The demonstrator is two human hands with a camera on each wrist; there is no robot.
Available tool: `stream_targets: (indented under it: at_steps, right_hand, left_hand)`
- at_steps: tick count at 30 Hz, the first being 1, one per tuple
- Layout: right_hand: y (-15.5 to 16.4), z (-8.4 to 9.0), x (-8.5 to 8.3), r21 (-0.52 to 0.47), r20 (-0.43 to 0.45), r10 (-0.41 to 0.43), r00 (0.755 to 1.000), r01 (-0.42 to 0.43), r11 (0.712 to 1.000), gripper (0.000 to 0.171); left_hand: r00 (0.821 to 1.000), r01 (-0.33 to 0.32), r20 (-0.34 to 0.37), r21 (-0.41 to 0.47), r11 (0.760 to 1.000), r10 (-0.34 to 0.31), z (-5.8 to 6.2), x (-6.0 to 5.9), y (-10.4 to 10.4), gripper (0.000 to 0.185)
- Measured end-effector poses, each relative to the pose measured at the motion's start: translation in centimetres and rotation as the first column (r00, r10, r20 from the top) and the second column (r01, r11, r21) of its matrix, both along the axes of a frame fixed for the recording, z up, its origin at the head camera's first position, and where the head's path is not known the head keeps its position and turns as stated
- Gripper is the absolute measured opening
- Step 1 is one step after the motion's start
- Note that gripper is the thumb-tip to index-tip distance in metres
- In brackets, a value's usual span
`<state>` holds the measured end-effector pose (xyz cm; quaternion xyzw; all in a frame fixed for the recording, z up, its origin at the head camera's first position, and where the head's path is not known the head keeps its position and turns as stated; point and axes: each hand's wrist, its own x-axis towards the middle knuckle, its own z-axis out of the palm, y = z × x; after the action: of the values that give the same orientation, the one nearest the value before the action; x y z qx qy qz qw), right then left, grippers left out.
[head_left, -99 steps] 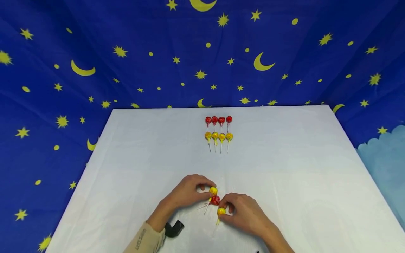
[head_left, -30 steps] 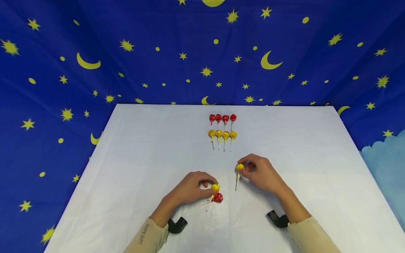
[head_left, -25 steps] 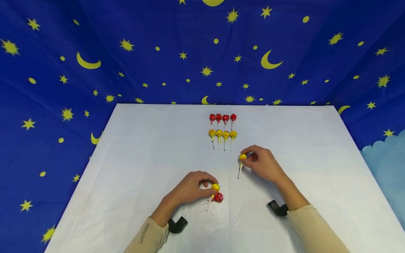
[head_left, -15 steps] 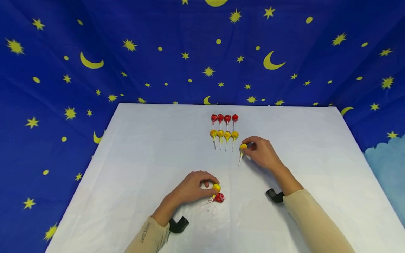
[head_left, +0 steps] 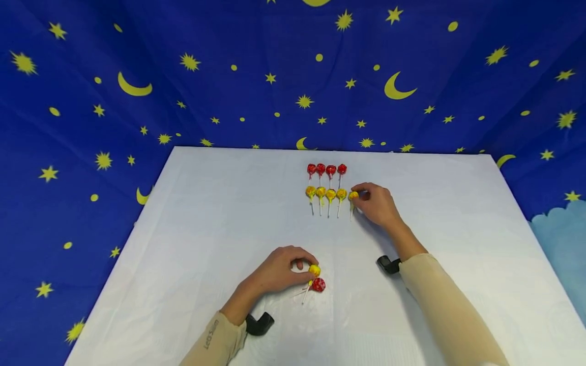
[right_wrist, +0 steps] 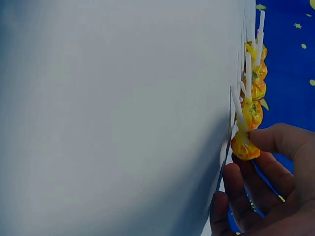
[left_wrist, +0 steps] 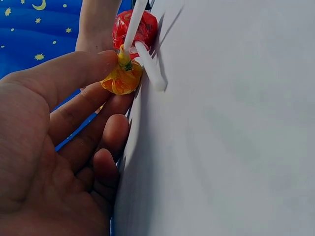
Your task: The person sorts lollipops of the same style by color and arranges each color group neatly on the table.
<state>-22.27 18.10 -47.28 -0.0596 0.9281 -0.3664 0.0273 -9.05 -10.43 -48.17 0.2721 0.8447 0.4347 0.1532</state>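
My right hand (head_left: 377, 204) pinches a yellow lollipop (head_left: 353, 195) by its wrapped head, at the right end of a row of yellow lollipops (head_left: 330, 195). Its stick points toward me, like the others in the row. Behind that row lies a row of red lollipops (head_left: 331, 170). Nearer to me, my left hand (head_left: 284, 269) pinches another yellow lollipop (left_wrist: 122, 78) between thumb and fingers. A single red lollipop (head_left: 318, 284) lies right beside it, and their sticks cross in the left wrist view.
A white-covered table (head_left: 220, 203) spreads under everything, its far edge against a blue curtain (head_left: 256, 46) with yellow moons and stars. Black curved mounts (head_left: 260, 324) stick out from both wrists near the sleeves.
My right hand has carried its yellow lollipop away from the left hand, forward and right, up to the end of the yellow row. My left hand has stayed nearly still.
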Motion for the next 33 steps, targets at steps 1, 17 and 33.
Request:
stream_targets:
  at_steps: [1, 17, 33]
  right_hand:
    - [-0.1, -0.06, -0.15, -0.002, 0.002, -0.004, 1.0, 0.004, 1.0, 0.029]
    - [-0.4, 0.12, -0.62, -0.024, 0.026, -0.022, 0.999, 0.023, 0.999, 0.029]
    - [-0.03, 0.2, -0.61, -0.044, 0.071, -0.039, 0.997, 0.042, 0.998, 0.036]
  left_hand:
    - [1.0, -0.003, 0.002, -0.004, 1.0, 0.003, -0.02, 0.0, -0.04, 0.02]
    - [1.0, -0.019, -0.003, -0.022, 1.0, 0.019, -0.15, 0.11, 0.02, 0.02]
    - [1.0, -0.026, -0.004, -0.035, 0.999, 0.026, -0.46, -0.03, 0.32, 0.02]
